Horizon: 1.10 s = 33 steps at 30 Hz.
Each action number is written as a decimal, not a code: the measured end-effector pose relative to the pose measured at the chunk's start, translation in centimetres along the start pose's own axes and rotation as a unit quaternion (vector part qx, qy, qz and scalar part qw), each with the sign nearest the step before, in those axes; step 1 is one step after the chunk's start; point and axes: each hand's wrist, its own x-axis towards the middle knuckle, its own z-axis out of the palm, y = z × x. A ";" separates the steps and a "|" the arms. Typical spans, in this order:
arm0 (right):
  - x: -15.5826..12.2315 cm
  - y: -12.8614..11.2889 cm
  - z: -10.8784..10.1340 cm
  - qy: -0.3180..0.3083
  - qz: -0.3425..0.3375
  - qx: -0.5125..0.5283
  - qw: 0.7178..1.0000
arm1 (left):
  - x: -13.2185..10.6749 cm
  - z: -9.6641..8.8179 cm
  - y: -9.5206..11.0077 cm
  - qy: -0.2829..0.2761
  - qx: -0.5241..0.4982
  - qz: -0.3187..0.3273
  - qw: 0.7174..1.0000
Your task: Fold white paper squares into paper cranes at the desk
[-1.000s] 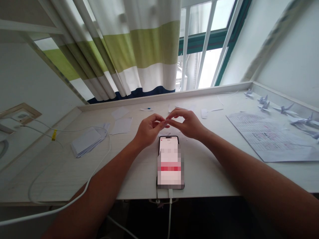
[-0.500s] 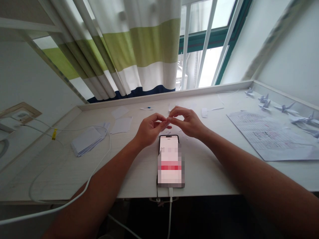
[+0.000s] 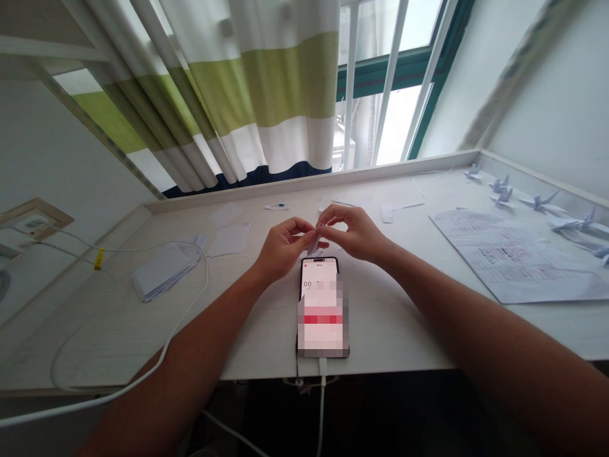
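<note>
- Pinching a small folded paper [image 3: 314,243] between both sets of fingertips, I hold it just above the desk [image 3: 394,317], over its middle and a little toward the far edge.
- My left hand [image 3: 283,244] is closed on the paper's left end, thumb and forefinger pressed together on it.
- My right hand [image 3: 356,233] is clamped on the other end the same way, its fingers curled over from above. The two hands touch at the fingertips.
- Just below the paper, a phone [image 3: 323,304] lies flat on the desk with its screen lit. Its bottom end sits at the near edge, where a white plug [image 3: 322,367] goes into it.
- Toward the left edge lies a stack of white paper slips [image 3: 159,271], with a white cable [image 3: 208,282] looping around it.
- Loose paper squares [image 3: 231,239] lie just beyond the stack, toward the far edge.
- On the right side a printed sheet [image 3: 514,260] lies flat, and folded paper cranes [image 3: 540,202] stand in a row along the right edge, well apart from my hands.
</note>
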 end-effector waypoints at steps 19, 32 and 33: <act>-0.2 0.3 -0.6 -0.013 -0.105 -0.116 0.988 | 0.0 -0.9 -0.3 0.011 0.076 0.024 0.997; -0.2 0.3 -0.4 0.033 -0.072 -0.083 0.993 | 0.2 -0.5 0.9 0.040 0.032 0.013 0.999; -0.2 0.3 -0.3 0.034 -0.069 -0.078 0.994 | 0.3 -0.5 0.9 0.036 0.029 0.010 0.999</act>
